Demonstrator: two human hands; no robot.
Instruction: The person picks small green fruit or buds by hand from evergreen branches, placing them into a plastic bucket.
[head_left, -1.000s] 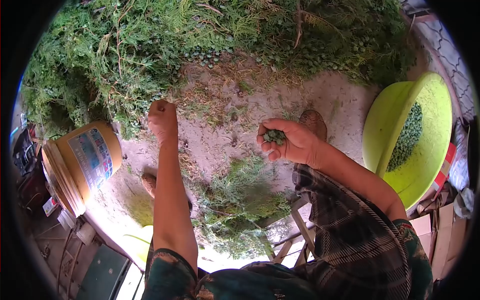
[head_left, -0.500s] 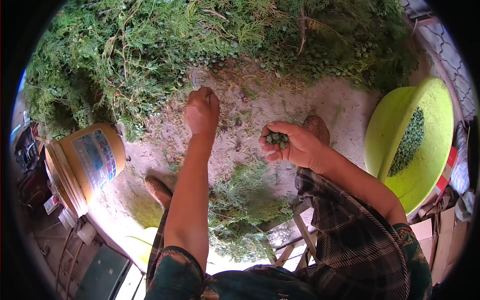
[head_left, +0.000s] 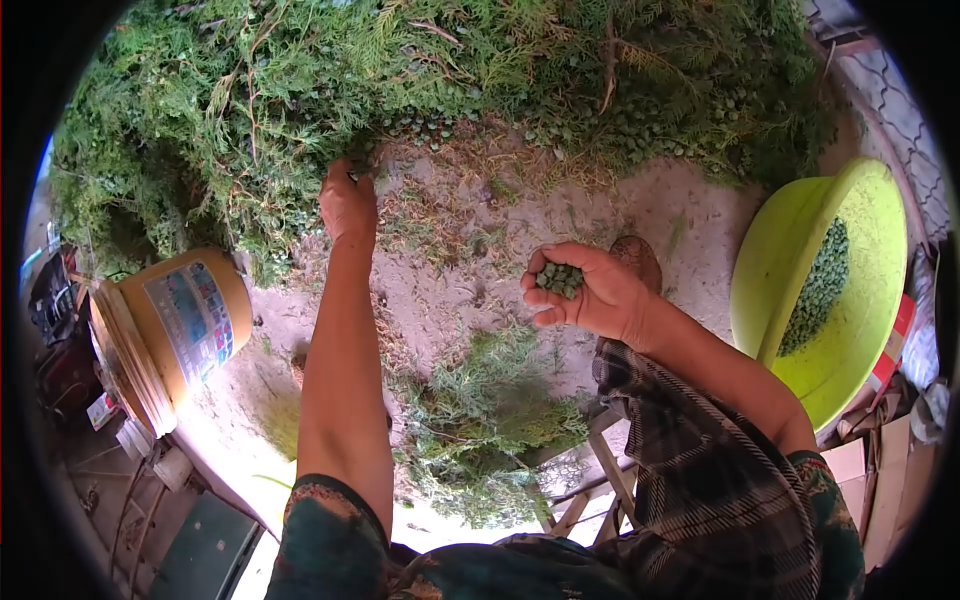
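Note:
My left hand [head_left: 350,205] reaches forward to the lower edge of a big heap of green conifer branches [head_left: 420,60]. Its thumb and fingers are closed in a pinch against the foliage; what lies between them is too small to make out. Palm up over the ground, my right hand [head_left: 605,295] is curled around a handful of small green cones [head_left: 560,280]. More such cones [head_left: 822,285] lie in a yellow-green plastic basin [head_left: 755,270] at the right, which stands tilted toward me.
A yellow-orange bucket [head_left: 230,300] with a label lies at the left. Loose sprigs [head_left: 490,400] are between my feet, near a wooden frame [head_left: 610,460]. My shoe [head_left: 638,262] shows beyond my right hand. Cardboard [head_left: 885,490] stands at the lower right.
My left hand has moved left and forward, from above the bare ground to the edge of the branches. My right hand stays nearly in place with the cones.

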